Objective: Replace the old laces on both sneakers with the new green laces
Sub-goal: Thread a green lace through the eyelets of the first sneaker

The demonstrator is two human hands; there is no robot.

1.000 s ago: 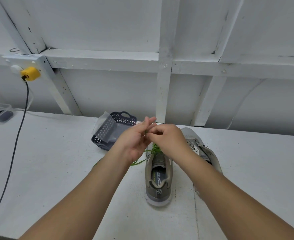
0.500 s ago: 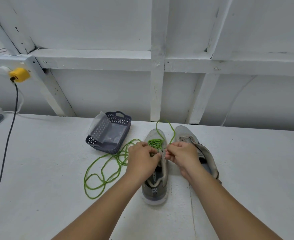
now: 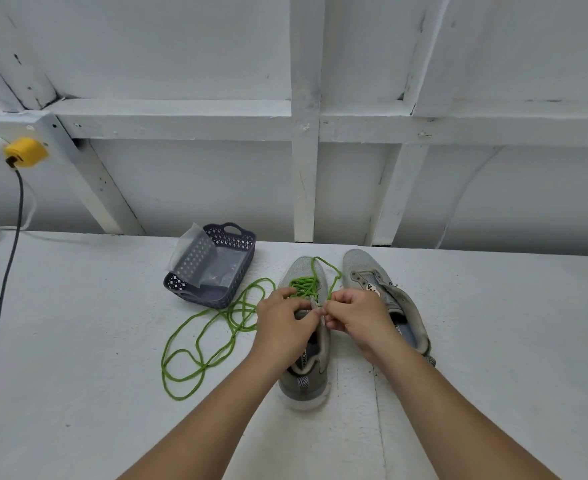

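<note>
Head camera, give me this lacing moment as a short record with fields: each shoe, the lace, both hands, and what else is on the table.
left shoe: green lace threaded through its lower eyelets
right shoe: no lace in it
lace slack: looped on the table left of the shoes
left hand: grips the left shoe's upper
right hand: pinches the lace at an eyelet
basket: behind the loops, clear plastic bag in it
stage: first shoe partly laced, second not begun

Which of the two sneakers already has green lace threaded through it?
The left sneaker, under both hands, has green lace crossing its eyelets; the right sneaker beside it shows none.
</note>
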